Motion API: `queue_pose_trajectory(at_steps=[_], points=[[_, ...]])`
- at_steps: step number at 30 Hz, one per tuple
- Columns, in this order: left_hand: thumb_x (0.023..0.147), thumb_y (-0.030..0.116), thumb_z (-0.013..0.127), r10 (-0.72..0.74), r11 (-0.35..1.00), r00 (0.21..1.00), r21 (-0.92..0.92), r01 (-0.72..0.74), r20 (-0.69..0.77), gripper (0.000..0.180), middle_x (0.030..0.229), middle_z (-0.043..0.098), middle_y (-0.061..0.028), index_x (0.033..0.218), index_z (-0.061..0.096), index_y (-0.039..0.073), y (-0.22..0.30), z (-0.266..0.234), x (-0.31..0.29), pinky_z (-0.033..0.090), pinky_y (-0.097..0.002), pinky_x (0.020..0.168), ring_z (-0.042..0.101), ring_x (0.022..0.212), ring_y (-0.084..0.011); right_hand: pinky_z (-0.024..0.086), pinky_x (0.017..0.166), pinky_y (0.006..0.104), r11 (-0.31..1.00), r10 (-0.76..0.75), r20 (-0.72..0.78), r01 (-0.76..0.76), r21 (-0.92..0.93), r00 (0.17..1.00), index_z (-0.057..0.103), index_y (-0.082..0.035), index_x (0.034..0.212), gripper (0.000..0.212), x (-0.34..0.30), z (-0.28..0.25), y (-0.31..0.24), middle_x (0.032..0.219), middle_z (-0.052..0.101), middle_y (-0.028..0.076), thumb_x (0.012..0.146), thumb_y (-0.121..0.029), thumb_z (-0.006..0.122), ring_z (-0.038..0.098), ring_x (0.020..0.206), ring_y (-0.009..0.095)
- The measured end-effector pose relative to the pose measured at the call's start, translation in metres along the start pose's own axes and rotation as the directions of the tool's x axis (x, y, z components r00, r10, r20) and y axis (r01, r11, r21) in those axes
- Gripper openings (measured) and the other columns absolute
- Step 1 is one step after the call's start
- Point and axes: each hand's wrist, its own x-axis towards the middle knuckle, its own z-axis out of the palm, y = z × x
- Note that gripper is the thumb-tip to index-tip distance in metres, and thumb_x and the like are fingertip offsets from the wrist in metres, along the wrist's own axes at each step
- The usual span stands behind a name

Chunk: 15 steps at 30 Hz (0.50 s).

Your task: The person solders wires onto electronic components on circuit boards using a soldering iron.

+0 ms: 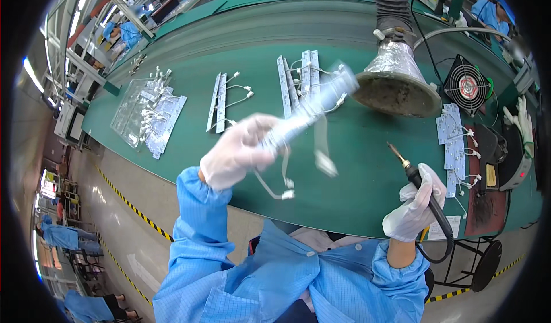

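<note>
My left hand (232, 156), in a white glove, is closed around a bundle of pale circuit board strips (304, 116), held up over the green table (356, 179). The bundle is smeared by motion, and white wires with plug connectors (327, 163) dangle from it. At the right, my gloved right hand (414, 205) grips a soldering iron (412, 174) by its black handle, its bare tip pointing up and to the left. Beyond my left hand lie two narrow board strips (217, 102) with wired connectors. More board strips (310, 70) lie farther back, partly behind the raised bundle.
A fume extraction hood (396, 88) hangs over the back right. Beside it stand a small fan (469, 86), wired boards (453, 142) and a soldering stand (515, 165) with a sponge. A pile of wired boards (163, 119) sits at the left. Other people work in the background.
</note>
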Motion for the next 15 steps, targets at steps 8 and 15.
queue_pose_trajectory(at_steps=[8,15], points=[[0.087,0.014,0.062,-0.254,0.806,0.963,0.57,0.16,0.088,0.033,0.084,0.065,-0.0087,0.115,0.056,-0.003,-0.034,0.061,0.031,0.047,-0.0263,0.055,0.056,0.062,-0.0111,0.041,0.055,0.0218,0.982,0.023,0.224,-0.064,0.18,0.974,0.059,0.006,0.1,0.026,-0.003,-0.005,-0.011,0.094,0.06,0.014,0.096,-0.01,0.039,0.05,0.064,0.01],[0.084,0.01,0.058,0.04,0.758,0.999,0.651,-0.041,0.015,0.023,0.078,0.066,-0.0205,0.104,0.054,-0.003,-0.062,0.083,0.052,0.052,-0.041,0.063,0.066,0.067,-0.033,0.043,0.055,0.0276,0.93,-0.352,0.396,0.366,0.043,0.848,0.057,0.005,0.095,0.02,0.003,0.001,-0.011,0.084,0.06,0.015,0.088,-0.01,0.045,0.051,0.063,0.018]])
